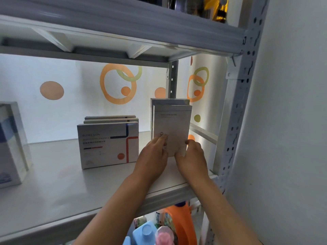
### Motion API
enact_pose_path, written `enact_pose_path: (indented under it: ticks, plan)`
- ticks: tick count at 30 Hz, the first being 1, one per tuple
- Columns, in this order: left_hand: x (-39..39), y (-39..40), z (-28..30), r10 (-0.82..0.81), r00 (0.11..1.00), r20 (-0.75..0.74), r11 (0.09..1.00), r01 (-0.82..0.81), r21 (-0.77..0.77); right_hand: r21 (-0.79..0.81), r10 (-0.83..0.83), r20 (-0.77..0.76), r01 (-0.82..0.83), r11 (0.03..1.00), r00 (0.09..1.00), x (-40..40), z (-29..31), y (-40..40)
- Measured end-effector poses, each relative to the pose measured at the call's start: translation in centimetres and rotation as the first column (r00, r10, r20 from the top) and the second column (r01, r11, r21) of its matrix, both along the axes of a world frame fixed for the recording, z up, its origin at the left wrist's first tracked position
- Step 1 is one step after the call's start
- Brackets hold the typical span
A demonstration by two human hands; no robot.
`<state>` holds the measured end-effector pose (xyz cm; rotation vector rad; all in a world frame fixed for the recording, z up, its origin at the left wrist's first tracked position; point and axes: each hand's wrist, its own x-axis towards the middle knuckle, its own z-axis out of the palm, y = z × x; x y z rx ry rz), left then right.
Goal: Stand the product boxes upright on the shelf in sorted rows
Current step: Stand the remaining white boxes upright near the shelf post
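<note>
Two hands meet at the foot of a tall pale box [172, 128] standing upright on the shelf [53, 183]. The left hand [153, 157] has its fingers curled onto the lower front face, pinching the left edge, while the right hand [192, 157] pinches the lower right edge between thumb and fingers. Directly behind this box, past the fingertips, stands a second box of the same kind [169, 101], its top showing just above. To the left of the left hand a row of three wide boxes [108, 144] already stands upright, front to back. Farther left, well apart from both hands, is a blue-and-white box [10, 144]. The pale box looks like thin, stiff cardboard, probably light and rather smooth, so it may tip or slide easily. Holding both side edges low down seems the sound hold, pressing gently so the walls do not dent.
</note>
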<state>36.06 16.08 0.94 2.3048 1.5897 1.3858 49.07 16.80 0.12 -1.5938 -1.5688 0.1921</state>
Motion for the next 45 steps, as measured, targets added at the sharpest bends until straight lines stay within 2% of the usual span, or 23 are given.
enact_pose_path:
  ticks: [3,7,13,18,29,33,37,41,45]
  plan:
    - [-0.2,-0.5,0.1,-0.007,1.000,-0.008,1.000,0.007,0.012,0.038,0.078,0.151,-0.084,0.996,0.985,-0.4,0.2,-1.1]
    - [-0.3,-1.0,0.2,-0.005,1.000,-0.005,0.999,0.006,0.053,0.069,0.124,0.230,-0.143,0.987,0.965,-0.6,0.7,-1.8]
    - [-0.4,-1.8,0.4,-0.001,1.000,-0.018,0.995,0.003,0.097,0.134,0.120,0.210,-0.150,0.980,0.970,-0.5,1.5,-1.3]
    - [-0.7,-1.6,0.1,0.021,1.000,0.022,0.998,-0.022,0.055,0.157,0.107,0.225,-0.144,0.977,0.968,-0.1,2.3,-0.9]
    - [-1.0,-1.0,-0.2,0.031,0.986,0.165,0.999,-0.025,-0.038,0.420,-0.053,0.313,-0.088,0.903,0.948,0.0,8.6,2.4]
    - [-1.1,-0.7,-0.4,0.045,0.980,0.193,0.996,-0.029,-0.086,0.321,0.043,0.413,-0.190,0.928,0.910,-0.6,11.2,4.1]
    - [-1.1,-0.5,-0.4,0.037,0.979,0.202,0.995,-0.018,-0.096,0.187,0.211,0.360,-0.292,0.938,0.909,-2.3,12.8,6.5]
    - [-1.3,-0.4,-0.5,0.039,0.976,0.215,0.994,-0.015,-0.109,0.178,0.133,0.508,-0.256,0.950,0.851,-3.8,13.4,8.1]
    - [-1.3,-0.2,-0.6,0.039,0.976,0.212,0.992,-0.012,-0.127,0.213,0.058,0.491,-0.185,0.959,0.869,-4.6,13.1,10.3]
